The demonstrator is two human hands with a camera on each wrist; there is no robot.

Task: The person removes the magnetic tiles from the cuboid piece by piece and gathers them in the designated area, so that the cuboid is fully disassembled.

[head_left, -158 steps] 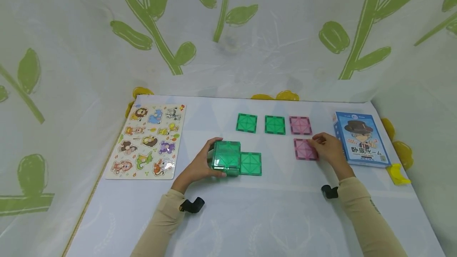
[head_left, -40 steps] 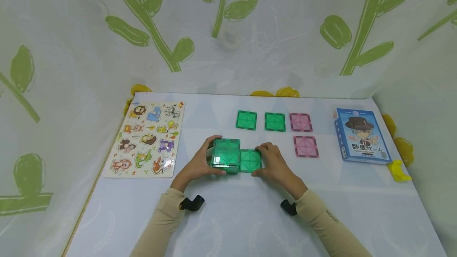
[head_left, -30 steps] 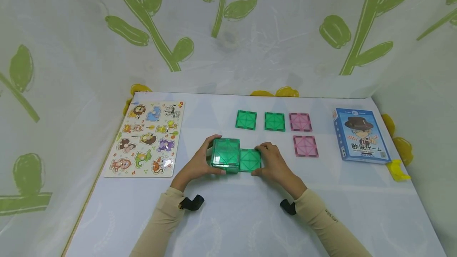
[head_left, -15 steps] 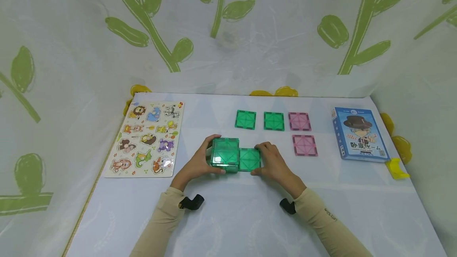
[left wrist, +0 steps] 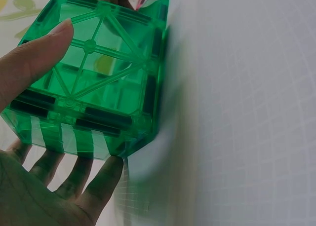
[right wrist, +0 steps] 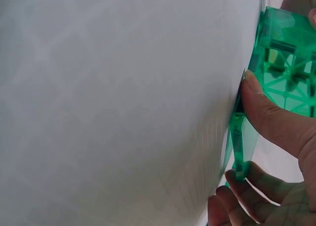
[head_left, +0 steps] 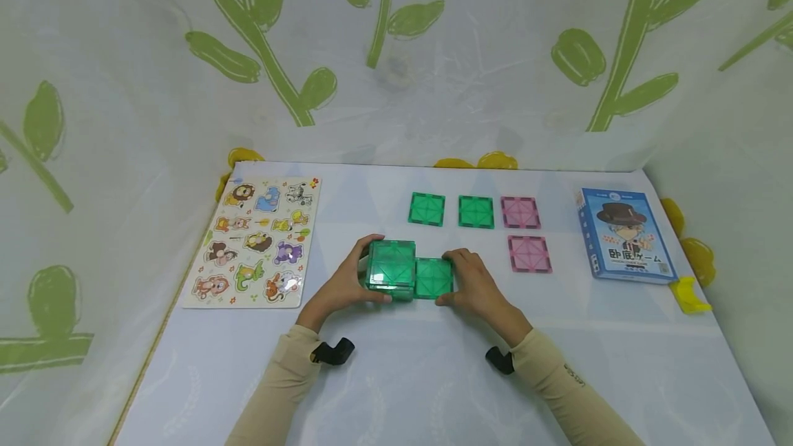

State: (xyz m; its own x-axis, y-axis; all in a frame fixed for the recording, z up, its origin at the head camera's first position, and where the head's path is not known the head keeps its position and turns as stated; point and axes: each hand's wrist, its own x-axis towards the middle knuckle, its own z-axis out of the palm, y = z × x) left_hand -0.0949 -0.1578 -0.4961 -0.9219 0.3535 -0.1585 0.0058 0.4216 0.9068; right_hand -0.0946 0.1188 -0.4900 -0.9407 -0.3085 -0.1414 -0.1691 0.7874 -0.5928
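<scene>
1. The left hand (head_left: 343, 288) is grasping a green see-through plastic cube (head_left: 392, 266), thumb bracing the near side, fingers reaching round the far side.
2. That cube is sitting on the white tabletop (head_left: 396, 384), just to the right of the left palm.
3. Over to the right hand (head_left: 478, 288), pinching a flat, green see-through square tile (head_left: 434, 278) at its right-hand end!
4. The tile is lying between cube and right hand, right up against the cube.
5. Two pink square plastic tiles (head_left: 529, 254) are lying farther back.
</scene>
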